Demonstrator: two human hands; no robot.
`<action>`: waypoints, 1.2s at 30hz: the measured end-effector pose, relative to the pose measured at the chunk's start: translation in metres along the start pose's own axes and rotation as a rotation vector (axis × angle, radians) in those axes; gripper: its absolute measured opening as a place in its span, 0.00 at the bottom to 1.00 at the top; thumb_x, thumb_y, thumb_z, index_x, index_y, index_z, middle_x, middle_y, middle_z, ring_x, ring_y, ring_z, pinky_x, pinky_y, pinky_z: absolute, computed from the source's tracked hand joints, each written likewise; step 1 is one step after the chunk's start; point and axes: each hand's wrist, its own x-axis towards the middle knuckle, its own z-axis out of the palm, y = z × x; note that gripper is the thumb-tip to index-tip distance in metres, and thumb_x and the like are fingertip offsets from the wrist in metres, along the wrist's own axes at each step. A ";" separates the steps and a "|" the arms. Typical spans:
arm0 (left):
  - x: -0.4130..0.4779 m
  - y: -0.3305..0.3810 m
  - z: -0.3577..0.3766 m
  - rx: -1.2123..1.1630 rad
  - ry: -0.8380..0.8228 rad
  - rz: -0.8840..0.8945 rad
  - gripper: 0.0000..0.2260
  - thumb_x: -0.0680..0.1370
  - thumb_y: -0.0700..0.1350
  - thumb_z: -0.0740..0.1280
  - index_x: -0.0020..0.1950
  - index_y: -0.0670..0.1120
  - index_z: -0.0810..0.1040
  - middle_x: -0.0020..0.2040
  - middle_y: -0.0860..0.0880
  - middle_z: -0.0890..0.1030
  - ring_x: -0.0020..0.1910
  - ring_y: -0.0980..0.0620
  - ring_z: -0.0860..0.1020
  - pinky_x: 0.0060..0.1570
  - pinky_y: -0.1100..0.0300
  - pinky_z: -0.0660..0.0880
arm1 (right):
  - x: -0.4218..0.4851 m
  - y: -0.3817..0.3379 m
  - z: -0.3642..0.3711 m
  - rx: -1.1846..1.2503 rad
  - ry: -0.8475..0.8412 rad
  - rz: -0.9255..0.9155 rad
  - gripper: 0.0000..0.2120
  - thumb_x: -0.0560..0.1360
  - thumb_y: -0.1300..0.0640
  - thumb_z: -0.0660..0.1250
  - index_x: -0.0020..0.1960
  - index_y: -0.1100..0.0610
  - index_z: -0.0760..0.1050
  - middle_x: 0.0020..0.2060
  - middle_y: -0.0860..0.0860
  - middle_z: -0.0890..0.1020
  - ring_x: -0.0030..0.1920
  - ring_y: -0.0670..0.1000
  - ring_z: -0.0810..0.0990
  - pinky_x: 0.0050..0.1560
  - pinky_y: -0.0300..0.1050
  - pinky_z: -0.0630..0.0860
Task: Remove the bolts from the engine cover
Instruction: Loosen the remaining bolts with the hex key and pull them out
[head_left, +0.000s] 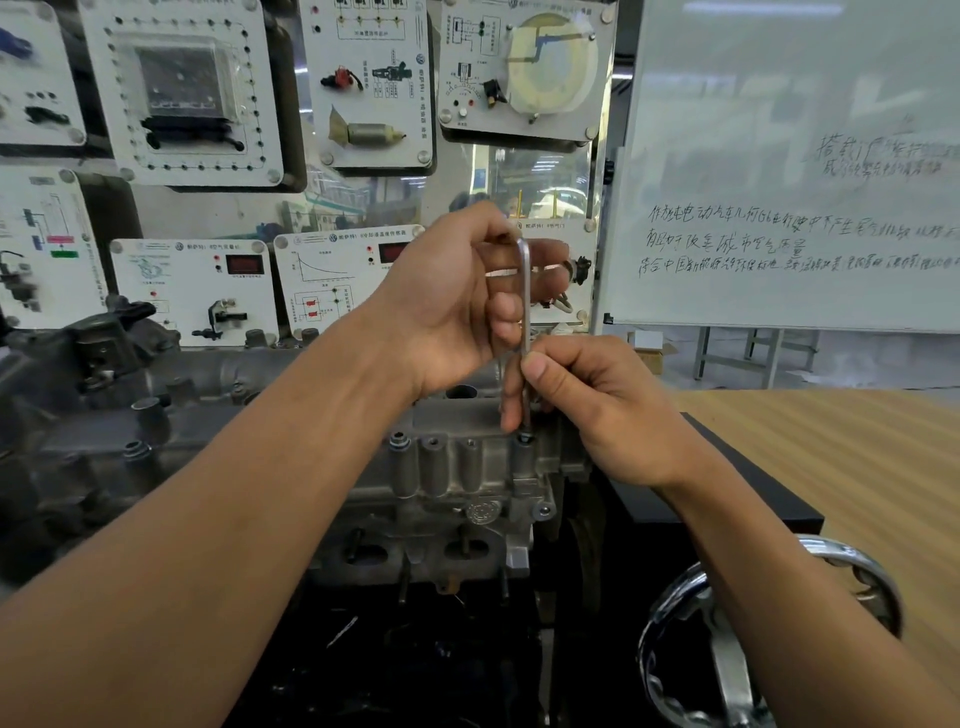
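A silver L-shaped hex key stands upright with its tip in a dark bolt at the right end of the grey engine cover. My left hand grips the bent top of the key. My right hand pinches the lower shaft between thumb and index finger, just above the bolt. Another bolt head and two open bolt bosses sit to the left along the cover's edge.
Grey engine block stretches to the left on a black stand. A chrome handwheel sits low right, beside a wooden table. Training display panels fill the wall behind; a whiteboard stands at right.
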 end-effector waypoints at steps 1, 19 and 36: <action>-0.002 -0.001 -0.003 -0.033 -0.031 0.006 0.16 0.81 0.45 0.56 0.45 0.40 0.82 0.35 0.45 0.83 0.21 0.57 0.73 0.22 0.67 0.69 | 0.000 0.001 0.000 0.017 0.001 0.003 0.14 0.81 0.59 0.57 0.42 0.59 0.79 0.34 0.52 0.84 0.36 0.52 0.80 0.41 0.41 0.74; -0.011 -0.002 0.002 0.131 -0.152 0.116 0.12 0.73 0.52 0.69 0.49 0.45 0.78 0.40 0.48 0.81 0.32 0.54 0.82 0.28 0.67 0.75 | 0.001 0.015 -0.005 -0.033 0.117 -0.024 0.18 0.79 0.51 0.65 0.41 0.65 0.79 0.29 0.54 0.76 0.30 0.53 0.72 0.33 0.48 0.69; 0.002 0.002 0.018 0.408 0.252 0.154 0.12 0.77 0.46 0.65 0.34 0.44 0.77 0.30 0.46 0.78 0.17 0.57 0.61 0.19 0.67 0.56 | -0.001 0.002 -0.006 -0.128 -0.009 -0.036 0.14 0.80 0.53 0.64 0.43 0.60 0.82 0.27 0.63 0.75 0.27 0.62 0.71 0.27 0.58 0.68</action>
